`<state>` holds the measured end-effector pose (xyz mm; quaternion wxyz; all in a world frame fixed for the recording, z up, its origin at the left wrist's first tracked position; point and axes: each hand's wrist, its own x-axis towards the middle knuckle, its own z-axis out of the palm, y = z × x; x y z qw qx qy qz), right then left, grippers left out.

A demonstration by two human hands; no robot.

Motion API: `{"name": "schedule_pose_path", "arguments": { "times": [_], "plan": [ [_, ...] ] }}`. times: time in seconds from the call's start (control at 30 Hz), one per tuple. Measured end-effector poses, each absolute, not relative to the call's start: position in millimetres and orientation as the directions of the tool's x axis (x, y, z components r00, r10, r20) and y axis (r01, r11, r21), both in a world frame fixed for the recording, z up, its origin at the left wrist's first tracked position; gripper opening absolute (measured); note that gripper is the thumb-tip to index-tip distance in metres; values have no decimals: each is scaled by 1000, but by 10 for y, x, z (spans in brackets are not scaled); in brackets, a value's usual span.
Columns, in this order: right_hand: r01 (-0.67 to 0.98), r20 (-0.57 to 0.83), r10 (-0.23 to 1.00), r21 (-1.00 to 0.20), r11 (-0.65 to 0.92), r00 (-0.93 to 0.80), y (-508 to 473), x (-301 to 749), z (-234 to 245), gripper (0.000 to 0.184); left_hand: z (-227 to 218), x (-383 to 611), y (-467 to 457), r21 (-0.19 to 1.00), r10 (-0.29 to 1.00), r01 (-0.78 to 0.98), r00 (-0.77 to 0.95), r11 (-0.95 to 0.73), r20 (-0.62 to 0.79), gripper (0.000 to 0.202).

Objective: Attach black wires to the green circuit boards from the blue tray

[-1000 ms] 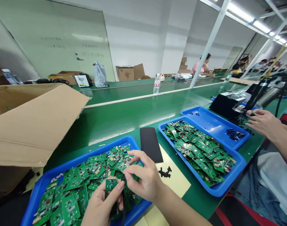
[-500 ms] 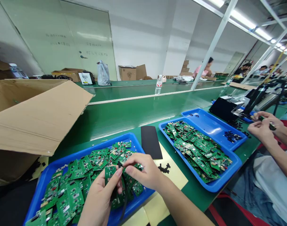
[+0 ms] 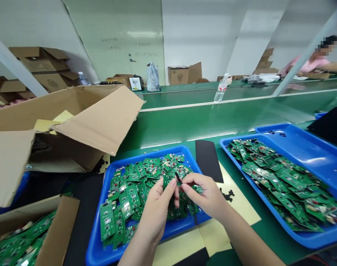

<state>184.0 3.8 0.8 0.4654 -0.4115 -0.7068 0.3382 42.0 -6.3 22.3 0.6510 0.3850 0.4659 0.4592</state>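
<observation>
Between the thumb and fingers of my left hand (image 3: 156,201) is a small green circuit board (image 3: 167,180). My right hand (image 3: 205,190) pinches a thin black strip (image 3: 178,178) right beside the board's edge; whether strip and board touch is hard to tell. A dark length hangs below the fingers, blurred. Both hands are over a blue tray (image 3: 94,231) heaped with green circuit boards (image 3: 126,203). Small black cut pieces (image 3: 228,195) lie on yellow paper (image 3: 247,210) to the right of my right wrist.
Another blue tray of boards (image 3: 223,142) stands at right, beside a blue tray (image 3: 303,147) with small black parts. Open cardboard boxes (image 3: 102,122) crowd the left. A black sheet (image 3: 209,160) lies between the trays. A water bottle (image 3: 222,88) and a person (image 3: 301,64) are farther back.
The view has swung left, bringing a box of boards into sight and taking the neighbour's hands out. My hands still hold the board and strip; the strip's top end now points up and left.
</observation>
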Motion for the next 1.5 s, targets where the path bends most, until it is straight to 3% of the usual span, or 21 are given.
{"name": "schedule_pose_path", "arguments": {
  "times": [0.27,0.63,0.73,0.83,1.0,1.17,1.37,1.5],
  "plan": [
    [379,305,945,-866,325,-113,4,1894,36,14,329,478,-125,847,923,-368,159,384,-350,26],
    [397,310,950,-877,271,35,-7,1861,12,14,255,453,-122,909,926,-201,177,366,-334,41],
    [303,227,969,-934,189,94,-13,1896,-1,14,249,388,-81,951,973,-215,-19,222,-231,36],
    [85,116,992,-990,111,53,-52,1849,-9,13,231,365,-49,920,961,-379,-201,103,-190,27],
    [-60,36,984,-998,26,-174,-184,1601,-32,25,182,483,-92,768,953,-641,-222,15,-204,23],
    [-100,69,993,-993,59,-92,-199,1529,-83,26,164,540,-150,829,981,-556,-187,-56,-60,19],
    [-25,101,995,-995,101,11,-118,1594,-109,28,158,555,-176,794,994,-606,-64,34,-91,21],
    [42,165,983,-986,162,82,-86,1627,-122,20,171,555,-177,891,993,-455,-105,8,-63,16]
  ]
}}
